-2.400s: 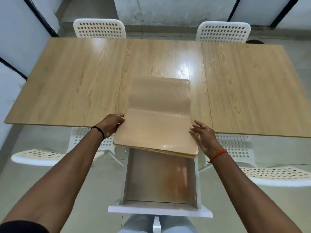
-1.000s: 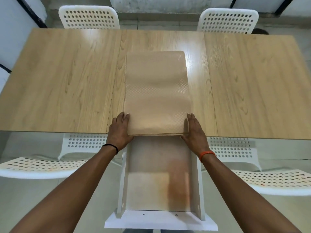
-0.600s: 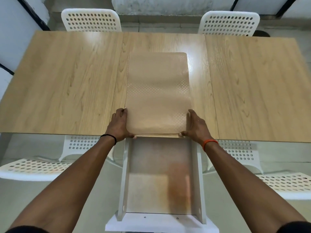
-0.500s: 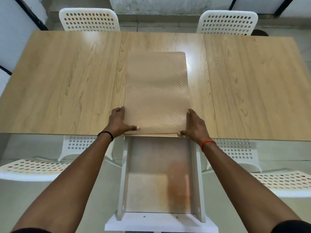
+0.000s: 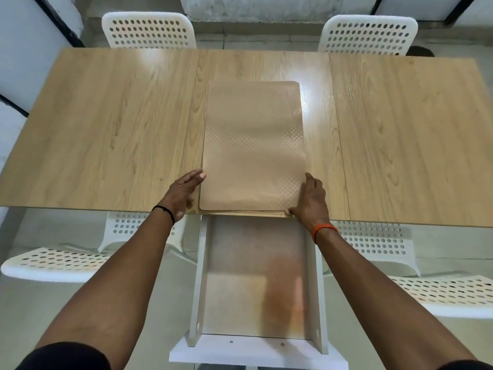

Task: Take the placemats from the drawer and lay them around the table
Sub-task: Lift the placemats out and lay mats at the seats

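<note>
A stack of tan, dotted placemats [image 5: 253, 148] lies flat on the middle of the wooden table [image 5: 106, 129], its near edge at the table's front edge. My left hand [image 5: 184, 193] rests beside the stack's near left corner, fingers extended and slightly blurred, holding nothing. My right hand [image 5: 309, 201] sits at the near right corner, thumb tucked under the stack's edge and fingers along its side. Below the table the white drawer [image 5: 196, 289] stands pulled out, with only its bare brown bottom showing.
Two white perforated chairs [image 5: 149, 30] stand at the table's far side, the second one [image 5: 368, 33] to the right. Two more white chairs flank the drawer on my side, one left [image 5: 61, 260], one right [image 5: 440, 292]. Walls close in at the left.
The stack went from lifted over the drawer to lying flat on the table. In the last half second my left hand drew its thumb off the stack's corner and opened beside it.
</note>
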